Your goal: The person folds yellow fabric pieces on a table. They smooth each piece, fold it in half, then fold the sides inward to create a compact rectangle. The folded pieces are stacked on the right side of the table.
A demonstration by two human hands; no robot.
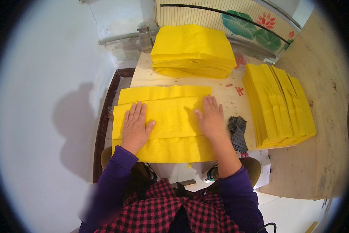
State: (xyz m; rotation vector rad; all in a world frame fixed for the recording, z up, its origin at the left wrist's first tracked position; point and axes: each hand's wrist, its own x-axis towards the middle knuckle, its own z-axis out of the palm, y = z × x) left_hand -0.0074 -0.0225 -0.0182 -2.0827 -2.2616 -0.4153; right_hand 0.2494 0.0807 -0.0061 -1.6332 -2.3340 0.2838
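Your left hand (pixel 136 126) lies flat on the yellow cloth (pixel 172 116) at the centre of the frame, near its left edge, thumb apart from the fingers. Your right hand (pixel 212 118) presses flat near the right edge, its thumb also apart; neither is clamped on anything. The cloth shows three overlapping bands on the table (pixel 236 106).

At the upper centre of the frame you have one yellow stack (pixel 192 42), with a clear bottle (pixel 145 38) just left of it; another yellow stack (pixel 279 106) sits at the right. A grey bundle (pixel 239 134) lies near your right wrist. Red marks (pixel 239 91) show on the wood; you cannot tell whether they are writing.
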